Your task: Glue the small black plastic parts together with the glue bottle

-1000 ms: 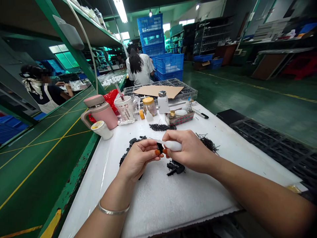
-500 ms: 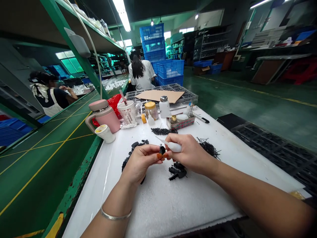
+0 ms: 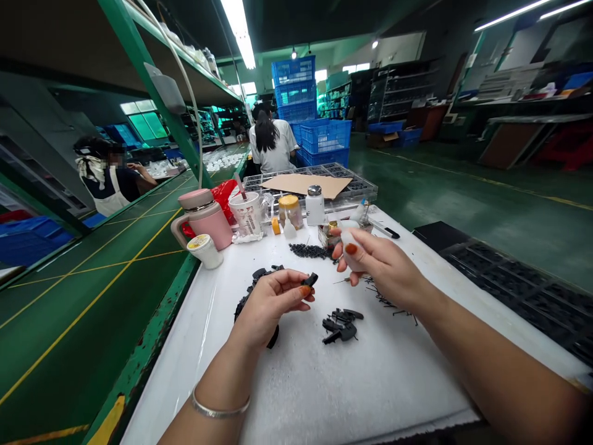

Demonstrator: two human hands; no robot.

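A small black part [image 3: 311, 280] is pinched between the thumb and fingers of my left hand [image 3: 277, 301], above the white tabletop [image 3: 370, 389]. My right hand [image 3: 377, 262] is closed on a translucent white squeeze bottle [image 3: 351, 248], apart from the part and to its right. Below and between the hands lies a pile of black parts [image 3: 341, 326]. More black parts [image 3: 248, 293] are partly hidden behind my left hand. Thin black pins [image 3: 398, 309] are under my right wrist. Tiny black pieces [image 3: 310, 250] form a heap behind the hands.
Along the back stand a pink mug [image 3: 206, 219], a white-lidded tub [image 3: 204, 250], a plastic cup [image 3: 247, 213], a yellow-lidded jar [image 3: 290, 211] and a white bottle [image 3: 315, 206]. A knife [image 3: 385, 230] lies back right. Two people sit beyond, near blue crates [image 3: 324, 137].
My right hand has moved right, away from my left hand, and the squeeze bottle has turned in its fingers. The black part in my left hand is tilted differently. The view has shifted slightly.
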